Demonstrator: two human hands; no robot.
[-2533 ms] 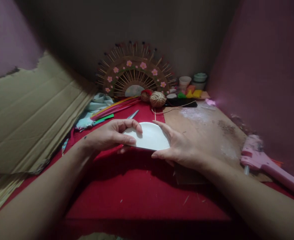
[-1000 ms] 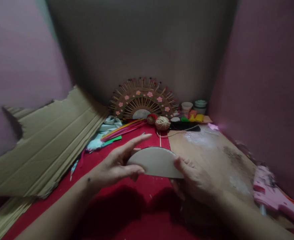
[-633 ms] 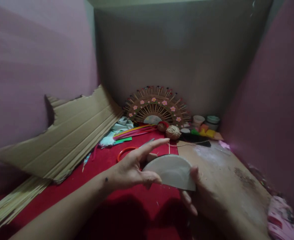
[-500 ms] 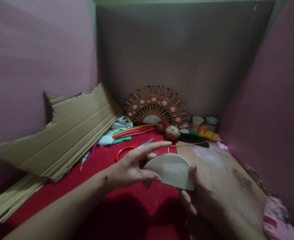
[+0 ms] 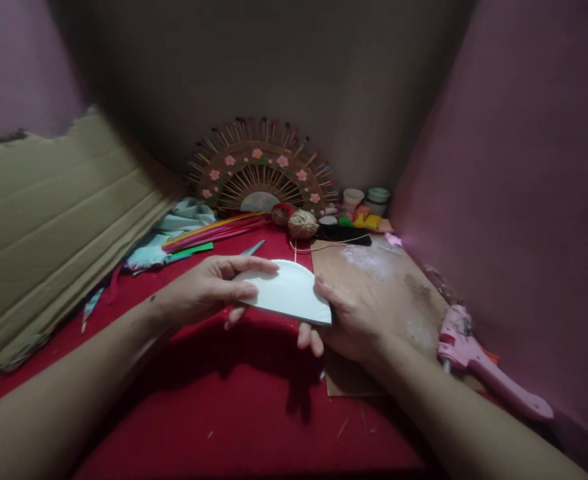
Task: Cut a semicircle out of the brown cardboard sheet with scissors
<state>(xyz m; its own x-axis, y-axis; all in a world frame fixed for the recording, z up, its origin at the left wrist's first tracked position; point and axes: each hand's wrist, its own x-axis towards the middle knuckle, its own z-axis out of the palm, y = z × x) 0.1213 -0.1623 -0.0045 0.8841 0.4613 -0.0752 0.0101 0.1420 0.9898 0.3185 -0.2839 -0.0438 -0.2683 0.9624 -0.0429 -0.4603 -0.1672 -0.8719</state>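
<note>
A white half-circle piece (image 5: 289, 293), its straight edge toward me, is held between both hands over the red cloth (image 5: 244, 407). My left hand (image 5: 214, 287) grips its left end, thumb and index finger on the upper face and other fingers underneath. At the right end my right hand (image 5: 349, 313) pinches it, thumb on the edge and fingertips showing below. Just behind the left hand, the blades of the scissors (image 5: 254, 248) poke out; their handles are hidden. What the piece is made of I cannot tell.
A decorated stick fan (image 5: 259, 167) leans at the back wall. Before it sit a twine ball (image 5: 303, 225) and coloured strips (image 5: 214, 230). Torn cardboard (image 5: 74, 220) stands left. On the right are a stained board (image 5: 374, 267), a pink glue gun (image 5: 479, 360) and small tubs (image 5: 378, 199).
The view has shifted, bringing the whole glue gun into sight. The left hand's index finger, raised before, now lies on the half-circle piece, which has tilted and shows its face brighter.
</note>
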